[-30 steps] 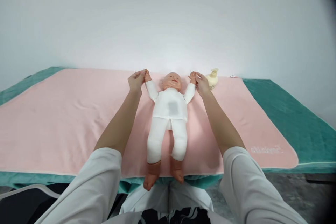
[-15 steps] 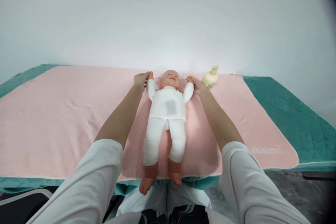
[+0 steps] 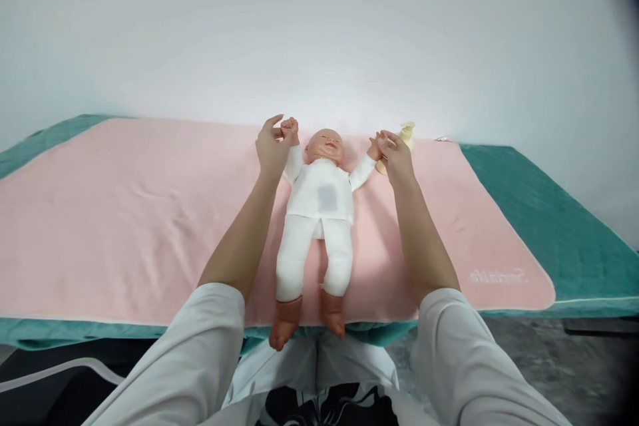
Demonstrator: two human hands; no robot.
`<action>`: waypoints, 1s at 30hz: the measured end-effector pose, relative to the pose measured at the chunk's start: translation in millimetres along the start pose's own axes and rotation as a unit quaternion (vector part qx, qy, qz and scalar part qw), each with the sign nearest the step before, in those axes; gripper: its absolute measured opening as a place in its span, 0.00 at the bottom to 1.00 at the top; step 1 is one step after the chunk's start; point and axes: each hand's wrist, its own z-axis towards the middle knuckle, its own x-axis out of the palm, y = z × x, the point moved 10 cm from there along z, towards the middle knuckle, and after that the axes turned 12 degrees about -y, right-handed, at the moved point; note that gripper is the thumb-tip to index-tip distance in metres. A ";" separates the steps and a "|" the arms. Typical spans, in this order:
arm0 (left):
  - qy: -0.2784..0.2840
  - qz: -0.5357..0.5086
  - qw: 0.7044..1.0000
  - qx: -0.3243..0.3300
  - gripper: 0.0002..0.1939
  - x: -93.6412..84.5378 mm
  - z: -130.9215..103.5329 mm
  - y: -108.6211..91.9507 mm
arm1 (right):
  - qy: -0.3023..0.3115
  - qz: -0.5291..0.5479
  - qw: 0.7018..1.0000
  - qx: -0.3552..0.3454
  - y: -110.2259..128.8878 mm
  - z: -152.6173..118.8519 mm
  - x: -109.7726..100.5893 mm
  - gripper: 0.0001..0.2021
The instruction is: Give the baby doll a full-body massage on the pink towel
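Note:
A baby doll (image 3: 319, 193) in a white top and white trousers lies on its back, feet towards me, on a pink blanket (image 3: 124, 233). Both its arms are raised beside its head. My left hand (image 3: 271, 146) is closed round the doll's hand on the left side of the picture. Between the fingers and thumb of my right hand (image 3: 397, 154) is the doll's other hand. Behind my right hand stands a pale yellow pump bottle (image 3: 407, 134), partly hidden by it.
Under the blanket a green cover (image 3: 559, 219) shows at both sides and along the front edge. A pale wall (image 3: 319, 33) rises right behind the table. The doll's feet overhang the front edge. A curved white bar (image 3: 74, 365) is at lower left.
Both my hands have risen, lifting the doll's hands with them. The doll's right-side arm now reaches further outward, and my right hand covers more of the bottle.

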 end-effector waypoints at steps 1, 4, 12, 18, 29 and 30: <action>-0.002 0.027 0.999 0.033 0.24 -6.3 -6.9 -11.7 | -0.009 -0.022 0.999 -0.027 7.6 -8.9 -5.5 0.22; 0.002 0.094 0.992 0.084 0.23 -26.4 -28.5 -34.7 | -0.042 -0.097 0.989 -0.100 28.1 -43.1 -23.4 0.23; 0.014 0.293 0.955 0.044 0.15 -101.5 -74.5 -28.1 | -0.105 -0.248 0.948 -0.168 41.7 -148.0 -64.4 0.27; 0.079 0.367 0.926 -0.029 0.18 -129.4 -107.8 6.9 | -0.137 -0.299 0.937 -0.117 9.9 -192.9 -83.7 0.31; 0.144 0.375 0.912 -0.077 0.14 -128.9 -145.9 42.2 | -0.096 -0.333 0.936 -0.060 -17.4 -225.4 -73.2 0.19; 0.143 0.368 0.916 -0.072 0.14 -128.8 -146.3 43.7 | -0.097 -0.345 0.931 -0.069 -16.3 -226.2 -73.2 0.19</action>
